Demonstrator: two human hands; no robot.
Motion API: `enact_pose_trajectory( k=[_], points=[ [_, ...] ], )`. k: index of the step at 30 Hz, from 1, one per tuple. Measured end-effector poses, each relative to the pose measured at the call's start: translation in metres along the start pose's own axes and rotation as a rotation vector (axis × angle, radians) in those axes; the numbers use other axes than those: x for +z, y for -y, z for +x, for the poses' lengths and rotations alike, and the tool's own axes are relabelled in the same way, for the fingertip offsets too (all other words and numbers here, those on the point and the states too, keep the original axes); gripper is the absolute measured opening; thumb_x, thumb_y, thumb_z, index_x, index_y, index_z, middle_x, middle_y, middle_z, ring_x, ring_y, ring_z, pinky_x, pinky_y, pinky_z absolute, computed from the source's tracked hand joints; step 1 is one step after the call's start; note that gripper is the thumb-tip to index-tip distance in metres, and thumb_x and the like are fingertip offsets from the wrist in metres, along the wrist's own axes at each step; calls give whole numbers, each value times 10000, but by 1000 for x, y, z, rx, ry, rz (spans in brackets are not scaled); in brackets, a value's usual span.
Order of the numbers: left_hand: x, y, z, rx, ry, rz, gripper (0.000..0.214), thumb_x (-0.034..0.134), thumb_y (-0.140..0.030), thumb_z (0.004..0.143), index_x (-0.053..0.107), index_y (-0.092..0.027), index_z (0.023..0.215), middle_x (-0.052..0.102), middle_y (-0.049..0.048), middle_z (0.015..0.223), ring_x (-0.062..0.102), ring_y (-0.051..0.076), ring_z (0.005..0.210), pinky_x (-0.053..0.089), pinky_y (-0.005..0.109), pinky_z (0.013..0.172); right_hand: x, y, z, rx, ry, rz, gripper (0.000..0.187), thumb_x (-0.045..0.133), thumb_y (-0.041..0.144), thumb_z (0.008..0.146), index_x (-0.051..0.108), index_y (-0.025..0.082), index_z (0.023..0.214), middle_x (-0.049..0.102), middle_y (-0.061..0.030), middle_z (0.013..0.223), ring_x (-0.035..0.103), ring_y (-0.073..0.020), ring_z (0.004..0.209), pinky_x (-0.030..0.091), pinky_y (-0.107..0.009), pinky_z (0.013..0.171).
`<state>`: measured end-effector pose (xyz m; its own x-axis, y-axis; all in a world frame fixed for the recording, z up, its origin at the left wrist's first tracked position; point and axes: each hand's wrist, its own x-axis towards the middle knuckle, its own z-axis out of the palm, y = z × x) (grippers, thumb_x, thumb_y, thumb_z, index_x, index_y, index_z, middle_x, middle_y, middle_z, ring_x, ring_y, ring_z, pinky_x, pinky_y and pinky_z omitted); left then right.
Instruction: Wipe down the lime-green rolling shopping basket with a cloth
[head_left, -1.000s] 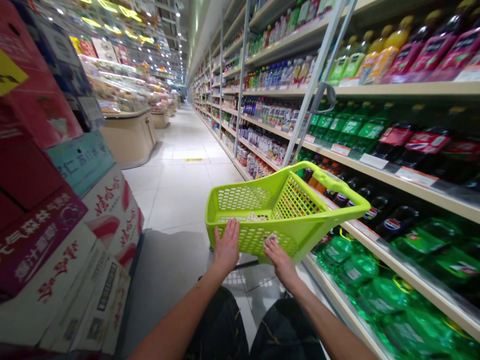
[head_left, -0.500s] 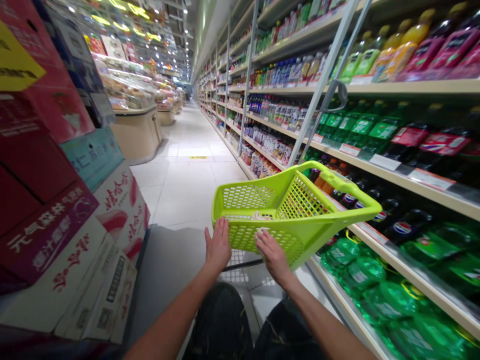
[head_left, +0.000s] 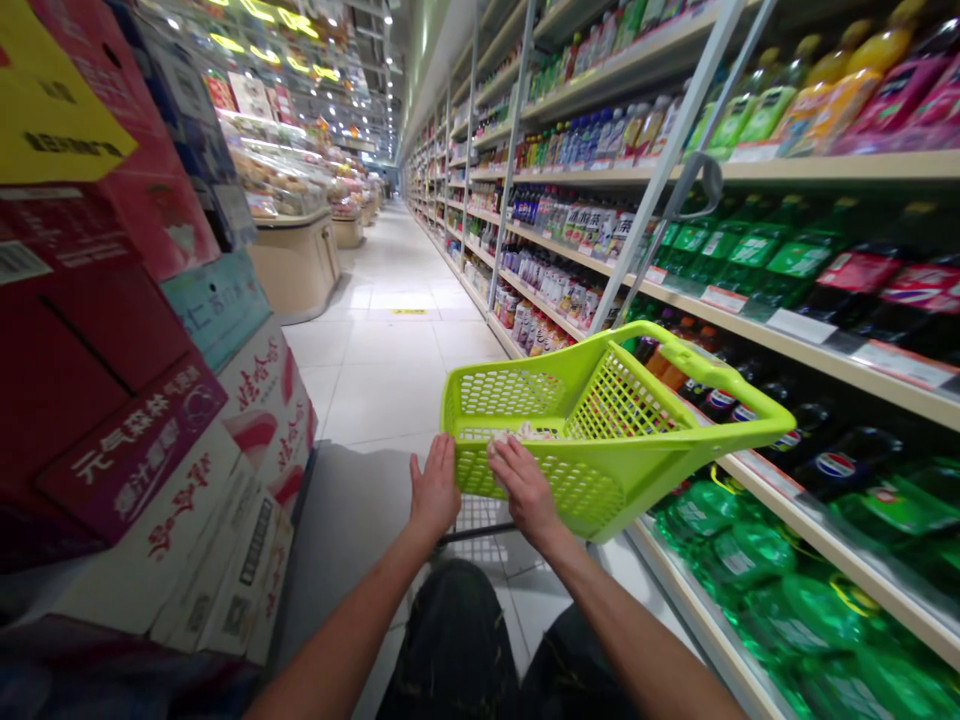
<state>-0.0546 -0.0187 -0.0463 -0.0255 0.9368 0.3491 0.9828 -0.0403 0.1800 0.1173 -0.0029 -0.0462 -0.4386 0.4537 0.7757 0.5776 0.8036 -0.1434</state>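
Observation:
A lime-green shopping cart (head_left: 660, 475) with perforated walls stands sideways in front of my knees. My left hand (head_left: 436, 487) rests against its near left corner, fingers straight and thumb apart, with nothing visible in it. A crumpled whitish cloth (head_left: 496, 446) is under the fingers of my right hand (head_left: 527, 490), pressed to the near side wall just below the rim. Fingers partly hide the cloth, so its full size cannot be seen. Inside the basket, a pale crumpled thing (head_left: 534, 432) shows past the rim; what it is I cannot make out.
Shelves on the right hold green soda bottles (head_left: 795, 600) low down and cola bottles (head_left: 847, 455) above them. Stacked drink cartons (head_left: 112, 400) rise close on the left. A tiled aisle (head_left: 382, 380) runs ahead, past a rounded display counter (head_left: 296, 265).
My right hand has slid left along the cart's near wall with the cloth, closer to my left hand. My left hand stays at the corner. The view has shifted slightly.

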Motion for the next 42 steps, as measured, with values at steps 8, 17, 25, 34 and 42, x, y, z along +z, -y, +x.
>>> enact_pose_trajectory(
  k=[8, 17, 25, 34, 42],
  points=[
    [-11, 4, -2, 49, 75, -104, 626, 340, -25, 673, 330, -99, 1295, 326, 124, 1383, 253, 214, 1294, 192, 507, 1037, 35, 12, -8, -156, 83, -18, 292, 364, 159, 881, 616, 190, 1025, 621, -84, 1091, 382, -153, 1220, 433, -356, 937],
    [-1, 23, -3, 55, 57, -316, 710, 310, 3, 621, 260, -100, 1322, 353, 128, 1369, 298, 178, 1274, 210, 473, 1041, 59, 22, -3, -151, 143, -40, 222, 441, 175, 856, 653, 171, 923, 651, -78, 1018, 497, -183, 1118, 446, -353, 920],
    [-11, 7, 11, 38, 35, -159, 659, 288, -10, 676, 261, -108, 1326, 341, 111, 1379, 262, 177, 1291, 162, 474, 1057, 25, 9, 15, -16, 11, 26, 322, 380, 105, 862, 573, 195, 1104, 524, -85, 1230, 284, -176, 1276, 341, -423, 1011],
    [-14, -10, 8, 138, 130, 23, 656, 278, -12, 712, 236, -183, 1344, 309, 68, 1399, 259, 190, 1292, 139, 539, 1043, -20, -57, 18, 117, -6, -93, 401, 370, 25, 804, 577, 208, 1095, 547, -67, 1203, 351, -175, 1241, 342, -427, 1010],
    [-19, -30, 3, 87, 144, 35, 609, 276, -17, 722, 297, -131, 1320, 329, 106, 1386, 261, 214, 1289, 153, 555, 1033, -8, -36, 16, 118, 18, -80, 400, 369, -4, 772, 597, 172, 1050, 556, -94, 1183, 351, -187, 1239, 343, -425, 1005]
  ],
)
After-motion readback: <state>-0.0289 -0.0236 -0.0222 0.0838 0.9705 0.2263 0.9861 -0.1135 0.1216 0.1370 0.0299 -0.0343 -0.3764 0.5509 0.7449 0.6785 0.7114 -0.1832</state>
